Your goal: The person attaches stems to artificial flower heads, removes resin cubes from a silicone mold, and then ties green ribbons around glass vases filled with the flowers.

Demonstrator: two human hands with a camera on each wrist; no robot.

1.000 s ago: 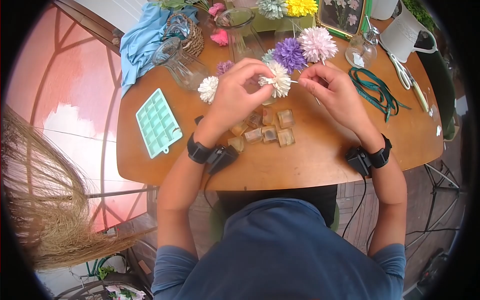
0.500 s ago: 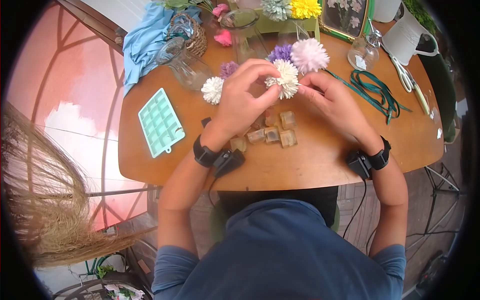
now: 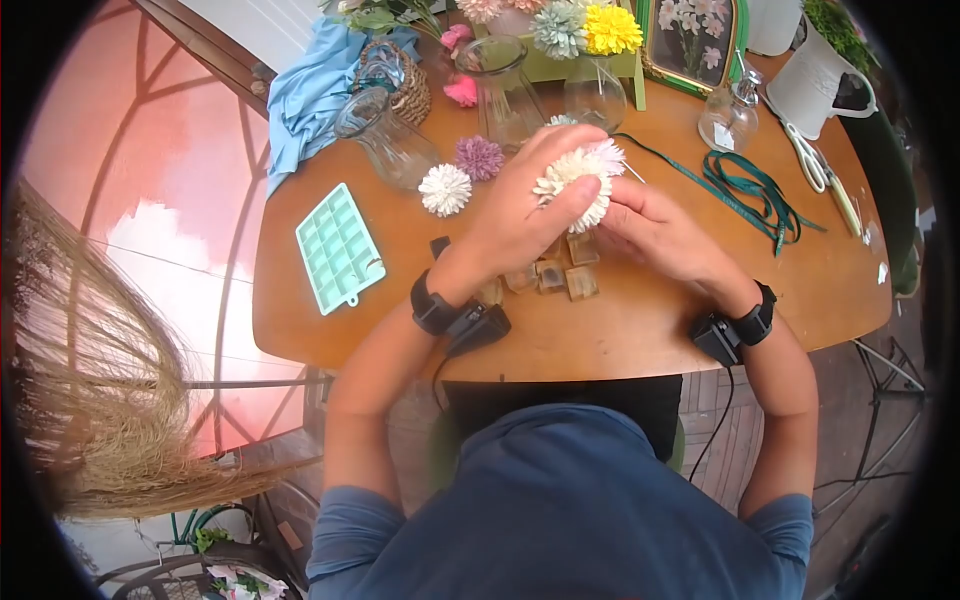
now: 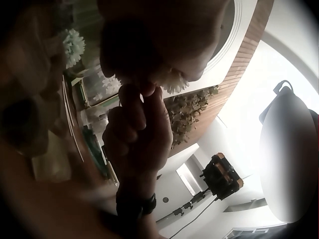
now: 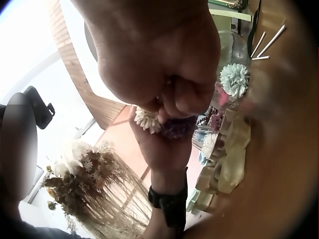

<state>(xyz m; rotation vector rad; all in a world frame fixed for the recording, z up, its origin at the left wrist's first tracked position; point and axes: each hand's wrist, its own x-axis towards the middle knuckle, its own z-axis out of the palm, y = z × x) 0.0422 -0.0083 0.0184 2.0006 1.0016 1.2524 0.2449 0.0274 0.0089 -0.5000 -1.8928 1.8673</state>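
Note:
In the head view my left hand [image 3: 530, 210] wraps round a cream flower [image 3: 575, 190], with a pale pink flower [image 3: 606, 156] close behind it. My right hand [image 3: 665, 232] is against the lower right side of the bunch. Its fingers pinch just beneath the blooms in the left wrist view, where the stems are mostly hidden. Between the hands in the right wrist view, a dark purple flower [image 5: 179, 127] sits beside the cream one. A white flower [image 3: 444, 190] and a mauve flower [image 3: 479, 158] lie left of my left hand.
Clear amber cubes [image 3: 582, 283] lie below the hands, a mint tray [image 3: 340, 250] at the left. Glass vases [image 3: 385, 140] and a basket [image 3: 408, 95] stand behind. Green ribbon [image 3: 745, 195], scissors [image 3: 800, 155] and a glass bottle [image 3: 728, 120] are at the right.
My hands have come together. The left one has moved right and now covers more of the cream flower. The pale pink flower is lower, against the cream one, and the purple flower is hidden in the head view.

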